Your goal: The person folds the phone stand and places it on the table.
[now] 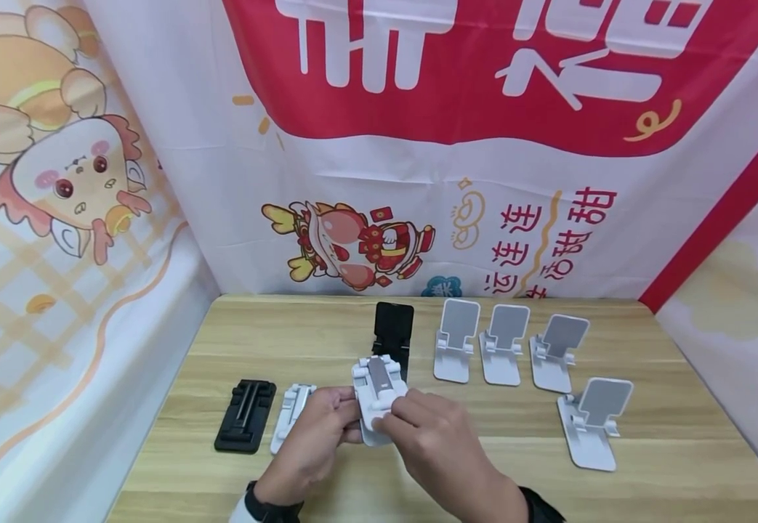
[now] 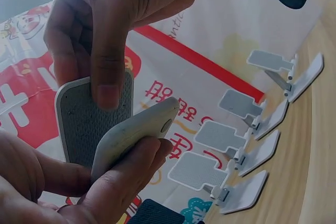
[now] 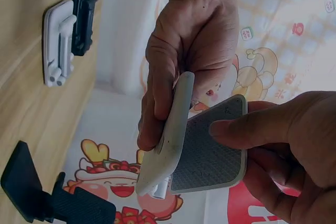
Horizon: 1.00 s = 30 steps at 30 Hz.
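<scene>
Both hands hold a white phone stand (image 1: 371, 418) above the table. My left hand (image 1: 320, 434) grips its base (image 3: 170, 140), with fingers along the back. The right hand (image 1: 440, 439) pinches the grey-padded plate (image 3: 207, 158) at its edge, thumb on the pad. In the wrist views the plate stands at an angle to the base, tilted away from it. A folded white stand (image 1: 287, 418) lies partly hidden behind the left hand, next to a folded black stand (image 1: 246, 415). Behind the held stand, an unfolded black stand (image 1: 394, 327) is partly covered.
Several unfolded white stands (image 1: 460, 319) stand on the right side of the wooden table (image 1: 483, 487), one of them (image 1: 604, 403) nearer the front. Printed cloth (image 1: 352, 160) hangs behind the table and along both sides.
</scene>
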### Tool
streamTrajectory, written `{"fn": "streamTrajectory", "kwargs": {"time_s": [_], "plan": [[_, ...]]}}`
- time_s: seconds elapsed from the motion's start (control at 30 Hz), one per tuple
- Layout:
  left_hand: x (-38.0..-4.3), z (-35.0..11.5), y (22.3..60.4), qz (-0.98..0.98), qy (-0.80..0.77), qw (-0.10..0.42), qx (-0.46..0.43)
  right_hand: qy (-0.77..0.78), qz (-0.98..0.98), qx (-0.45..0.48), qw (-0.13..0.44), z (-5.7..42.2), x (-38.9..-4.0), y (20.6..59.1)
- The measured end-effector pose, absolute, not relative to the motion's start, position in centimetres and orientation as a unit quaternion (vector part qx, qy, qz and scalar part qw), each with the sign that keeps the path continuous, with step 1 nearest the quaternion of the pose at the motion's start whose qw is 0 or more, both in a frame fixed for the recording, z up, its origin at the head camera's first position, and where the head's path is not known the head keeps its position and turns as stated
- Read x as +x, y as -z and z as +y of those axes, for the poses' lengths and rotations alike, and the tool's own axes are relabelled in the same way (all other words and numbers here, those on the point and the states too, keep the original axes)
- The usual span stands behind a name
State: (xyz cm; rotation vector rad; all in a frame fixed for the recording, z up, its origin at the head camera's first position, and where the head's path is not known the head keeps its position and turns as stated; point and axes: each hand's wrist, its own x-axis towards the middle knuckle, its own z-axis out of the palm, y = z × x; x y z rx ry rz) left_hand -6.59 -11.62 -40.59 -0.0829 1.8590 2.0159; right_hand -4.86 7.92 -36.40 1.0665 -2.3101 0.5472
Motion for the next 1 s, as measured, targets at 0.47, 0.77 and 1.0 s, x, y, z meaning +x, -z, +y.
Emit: {"fn": "streamTrajectory", "kwargs": {"time_s": [0.47, 0.77, 1.0], "plan": [[-6.1, -11.7, 40.4, 0.682, -0.706, 0.19, -0.022, -0.56, -0.81, 0.073, -0.158, 10.6, -9.1, 36.9], [-5.9, -11.4, 40.6, 0.691, -0.698, 0.188, -0.014, -0.621, -0.718, 0.071, -0.307, 11.1, -9.9, 38.0], [-6.1, -12.4, 40.8, 0.598, -0.764, 0.241, 0.019, -0.618, -0.721, 0.065, -0.308, 11.1, -9.9, 38.2]]}}
